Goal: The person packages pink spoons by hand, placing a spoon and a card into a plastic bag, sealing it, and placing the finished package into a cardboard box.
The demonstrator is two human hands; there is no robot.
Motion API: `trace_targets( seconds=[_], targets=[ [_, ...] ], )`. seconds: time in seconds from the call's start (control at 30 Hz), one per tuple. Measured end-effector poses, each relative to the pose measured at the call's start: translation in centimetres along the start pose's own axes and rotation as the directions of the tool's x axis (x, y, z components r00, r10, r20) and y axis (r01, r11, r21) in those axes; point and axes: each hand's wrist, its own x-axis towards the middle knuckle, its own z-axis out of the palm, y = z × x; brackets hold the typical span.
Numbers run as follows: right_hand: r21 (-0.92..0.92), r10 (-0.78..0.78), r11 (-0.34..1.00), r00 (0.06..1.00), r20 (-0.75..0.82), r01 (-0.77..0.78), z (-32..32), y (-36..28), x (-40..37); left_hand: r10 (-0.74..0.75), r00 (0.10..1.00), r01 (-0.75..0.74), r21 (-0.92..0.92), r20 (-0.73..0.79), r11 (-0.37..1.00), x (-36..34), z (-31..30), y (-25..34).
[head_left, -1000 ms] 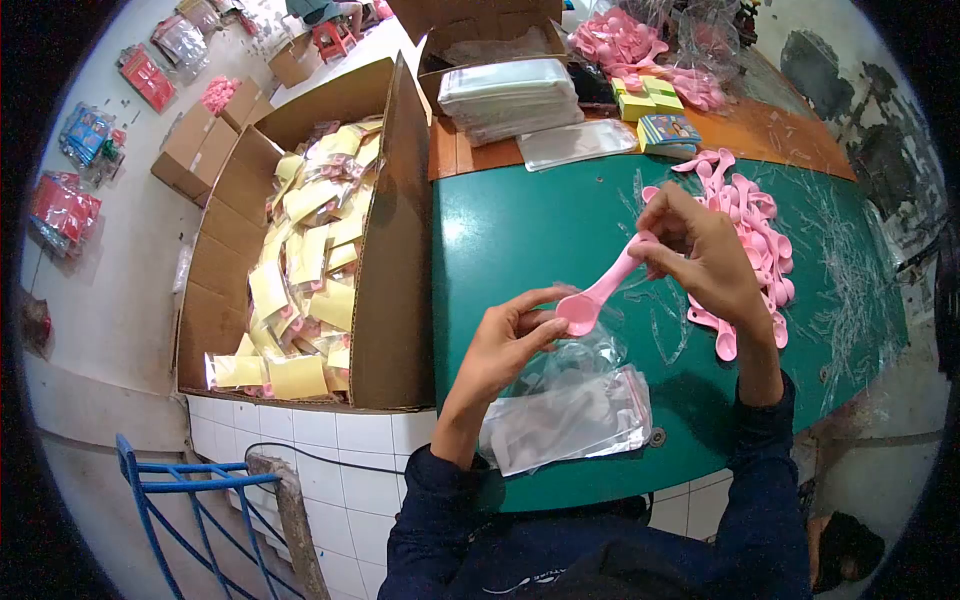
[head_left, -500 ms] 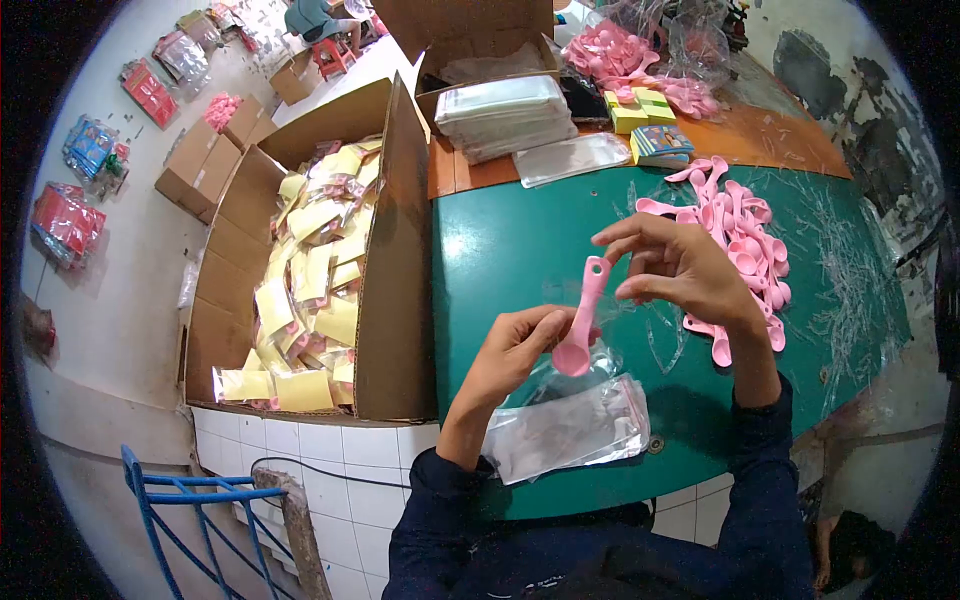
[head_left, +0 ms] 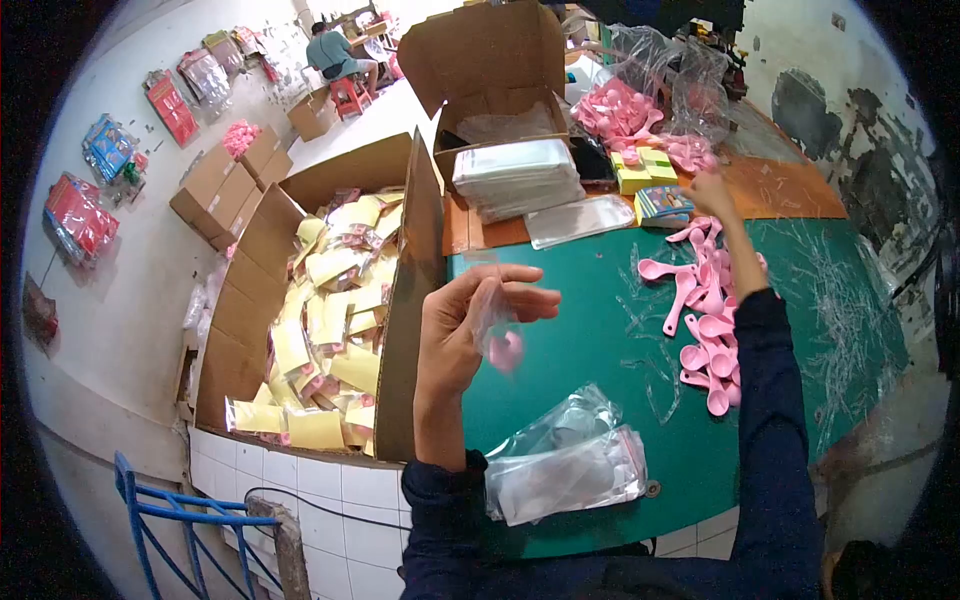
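Note:
My left hand [head_left: 455, 330] is raised over the left part of the green table [head_left: 560, 340], pinching a clear plastic bag [head_left: 490, 305] between thumb and fingers. A pink spoon [head_left: 506, 350] shows blurred at the bag's lower end. My right hand [head_left: 712, 192] reaches far forward, beside the small printed cards [head_left: 662, 204] and just beyond the pile of pink spoons [head_left: 712, 290]; its fingers are too small and blurred to read. Flat clear bags [head_left: 570, 475] lie near the front edge of the table.
A large carton [head_left: 408, 300] full of bagged spoons with yellow cards stands on the left. Stacked clear bags [head_left: 515, 175], yellow-green blocks [head_left: 645, 172] and more pink spoons [head_left: 615, 108] sit at the back. A seated person [head_left: 335, 55] is far off.
My left hand has risen and moved left with the pink spoon, now at a clear bag. My right hand has left the spoon and stretched forward. The view has tilted up.

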Motion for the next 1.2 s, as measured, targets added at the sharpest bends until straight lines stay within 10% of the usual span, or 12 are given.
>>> trace_targets(
  seconds=[0.2,0.27,0.5,0.53,0.73,0.93,1.1,1.2],
  targets=[
    [-0.077,0.172,0.978,0.962,-0.210,-0.192,5.1,-1.8,0.3,-0.082,0.990,0.092,0.080,-0.117,0.993,0.6,-2.5,-2.0],
    [-0.191,-0.027,0.979,0.877,-0.481,-0.075,6.3,-1.4,0.1,-0.113,0.983,0.125,0.079,-0.148,0.989,0.9,-3.6,-2.8],
    [0.162,0.302,0.948,0.934,-0.190,-0.273,6.9,1.2,1.6,-0.263,0.963,0.265,0.051,-0.055,0.963,1.4,-4.2,-5.3],
    [0.093,0.149,0.989,0.852,-0.502,-0.118,8.1,1.7,1.5,-0.295,0.955,0.296,0.027,-0.029,0.955,1.4,-4.3,-5.7],
    [-0.101,0.151,0.968,0.854,-0.497,-0.230,3.6,-2.4,-1.7,-0.379,0.902,0.421,-0.222,0.209,0.879,0.9,-5.6,-9.5],
    [0.546,-0.173,0.803,0.970,-0.173,0.241,-2.4,-8.9,-6.9,-0.358,0.923,0.364,-0.014,0.138,0.931,1.3,-4.7,-10.1],
    [0.866,-0.242,0.373,0.936,-0.255,0.332,-6.2,-15.7,-15.1,-0.365,0.911,0.367,0.026,0.194,0.930,1.6,-3.5,-9.3],
    [0.888,-0.175,0.451,0.985,-0.014,0.092,-8.9,-17.4,-17.5,-0.343,0.905,0.347,0.033,0.251,0.937,1.6,-3.0,-8.7]
  ],
)
